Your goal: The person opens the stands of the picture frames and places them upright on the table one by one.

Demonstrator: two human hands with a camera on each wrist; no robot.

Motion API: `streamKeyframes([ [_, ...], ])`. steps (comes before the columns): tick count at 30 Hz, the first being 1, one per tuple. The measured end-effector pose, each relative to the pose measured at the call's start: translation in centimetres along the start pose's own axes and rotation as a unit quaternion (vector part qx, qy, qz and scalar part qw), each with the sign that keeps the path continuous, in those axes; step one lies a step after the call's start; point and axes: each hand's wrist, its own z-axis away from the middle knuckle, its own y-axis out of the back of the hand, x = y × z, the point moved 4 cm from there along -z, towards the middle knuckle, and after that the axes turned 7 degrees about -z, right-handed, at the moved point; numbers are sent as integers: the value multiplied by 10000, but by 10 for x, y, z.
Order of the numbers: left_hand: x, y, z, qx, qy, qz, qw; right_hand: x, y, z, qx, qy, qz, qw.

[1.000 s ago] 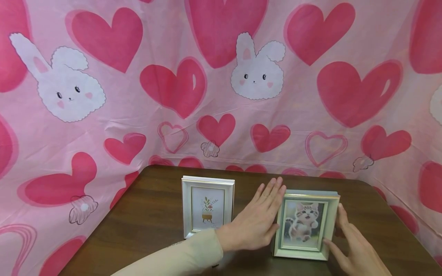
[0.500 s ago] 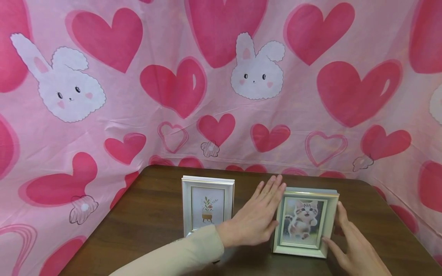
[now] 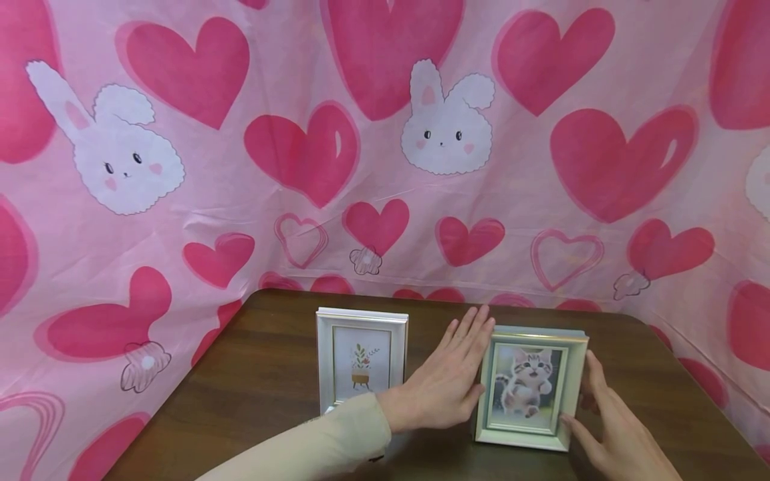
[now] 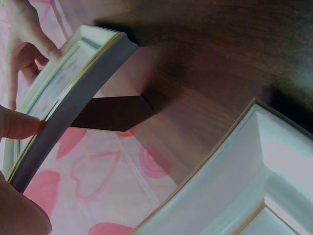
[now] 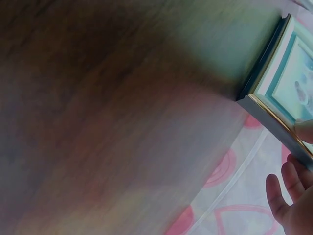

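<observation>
A cream picture frame (image 3: 532, 437) with a kitten picture stands on the table between both hands. My left hand (image 3: 442, 384) lies along its left side, fingers straight and pointing away, with the thumb tip at the front edge. My right hand (image 3: 622, 421) pinches the right side, thumb (image 5: 305, 129) on the front border and fingers at the side and behind. In the left wrist view a dark stand leg (image 4: 112, 112) sticks out from the frame's back. A white picture frame (image 3: 325, 361) with a potted-plant picture stands to the left, its lower part hidden behind my left sleeve.
The dark wooden table (image 3: 240, 374) has rounded far corners. Behind and on both sides of it hangs a pink cloth (image 3: 385, 180) printed with hearts and rabbits.
The kitten picture frame has shifted slightly back and to the left, both hands staying on it. The white picture frame has stayed in place.
</observation>
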Motion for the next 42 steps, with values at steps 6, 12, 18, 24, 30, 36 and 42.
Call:
streamKeyframes([
  [6, 1, -1, 2, -15, 56, 167, 9998, 0, 0, -1, -13, -112, 177, 9998],
  [12, 2, -1, 5, 33, 196, 314, 9993, 2, 0, -2, -322, -530, 184, 9979],
  [18, 4, -1, 11, -3, 607, 875, 9943, 3, 0, -2, -299, -482, 199, 9982],
  [24, 12, 6, 20, -16, 1027, 1921, 9760, 2, 3, 0, -108, -391, 288, 9988],
  [30, 22, 21, 34, 442, 1059, 2217, 9683, -11, 16, 11, 1119, -241, 510, 9921],
  [36, 29, 35, 56, 848, 1221, 1888, 9707, -36, 28, 21, 2187, -315, 545, 9737],
  [42, 28, 38, 76, 517, 935, 1788, 9781, -68, 30, 25, 2678, 99, 41, 9634],
])
